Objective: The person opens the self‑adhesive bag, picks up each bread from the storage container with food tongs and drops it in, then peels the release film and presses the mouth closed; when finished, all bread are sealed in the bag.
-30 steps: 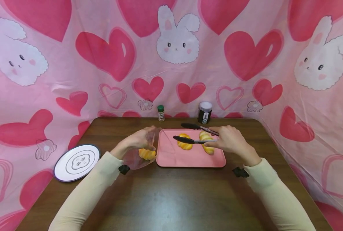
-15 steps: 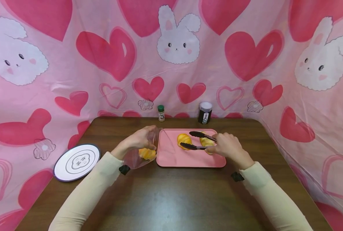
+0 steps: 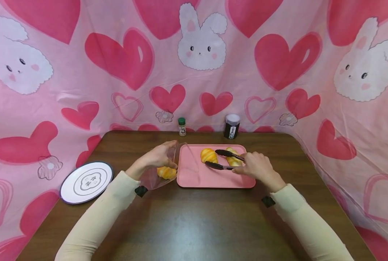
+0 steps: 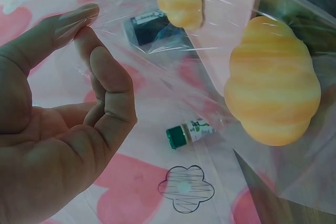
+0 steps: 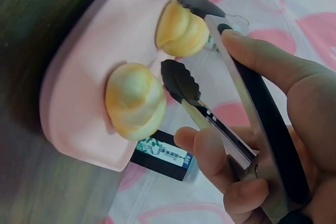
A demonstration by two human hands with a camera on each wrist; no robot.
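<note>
My left hand [image 3: 158, 156] pinches the edge of a clear plastic bag [image 3: 151, 181], thumb against fingertips in the left wrist view. Inside the bag lies a yellow striped bread roll [image 4: 273, 82]. My right hand [image 3: 258, 166] grips metal tongs with black scalloped tips [image 3: 214, 166]. The tips stand apart, over the pink tray [image 3: 194, 183]. Another striped roll [image 3: 208, 155] sits on the tray just left of the tips; one tip overlaps it in the right wrist view. A paler, longer roll [image 5: 134, 100] lies on the tray beneath the tongs, partly hidden in the head view.
A white plate with a dark blue rim [image 3: 73, 185] lies at the table's left edge. Along the back stand a green-capped shaker bottle [image 3: 182, 127] and a dark jar with a pale lid [image 3: 232, 127]. A pink heart-patterned cloth hangs behind the wooden table [image 3: 187, 224].
My right hand has come lower and nearer with the tongs, and the tips are closer together, shifted right beside the striped roll. My left hand keeps its place on the bag.
</note>
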